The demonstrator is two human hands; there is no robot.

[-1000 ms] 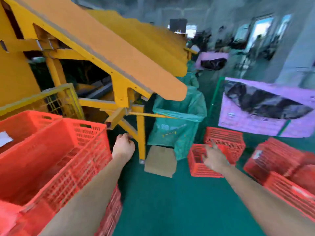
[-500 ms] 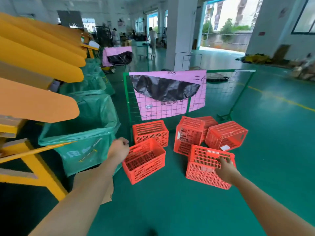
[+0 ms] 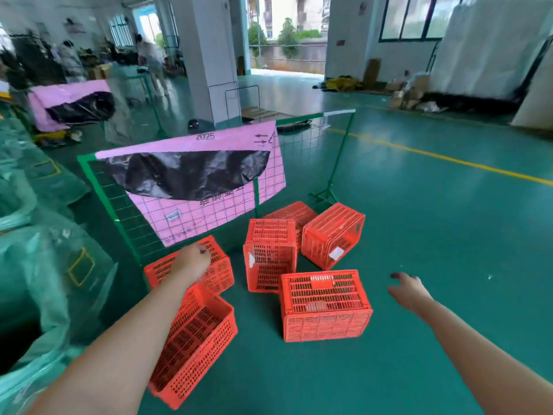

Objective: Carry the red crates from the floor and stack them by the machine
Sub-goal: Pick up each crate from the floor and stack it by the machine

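Note:
Several red lattice crates lie scattered on the green floor. The nearest crate (image 3: pixel 197 339) sits upright at lower centre, under my left forearm. Another crate (image 3: pixel 326 304) lies beside it to the right, and a tipped crate (image 3: pixel 270 254) stands behind. A fourth crate (image 3: pixel 333 235) rests on its side further back, and another crate (image 3: pixel 218 266) lies by the wire panel. My left hand (image 3: pixel 193 260) hovers above the crates with fingers curled, holding nothing. My right hand (image 3: pixel 408 290) is stretched out to the right of the crates, fingers loosely spread, touching nothing.
A green wire-mesh panel (image 3: pixel 302 163) with pink paper (image 3: pixel 209 214) and a black bag stands right behind the crates. Green plastic sacks (image 3: pixel 45 265) fill the left side. A white pillar (image 3: pixel 209 61) rises beyond. People stand far back left. A yellow floor line (image 3: pixel 449 158) runs at right.
The view has swung right, away from the yellow machine and stacked crates, toward the crates on the floor. The crates are closer now. My right hand has moved off the crate to the right.

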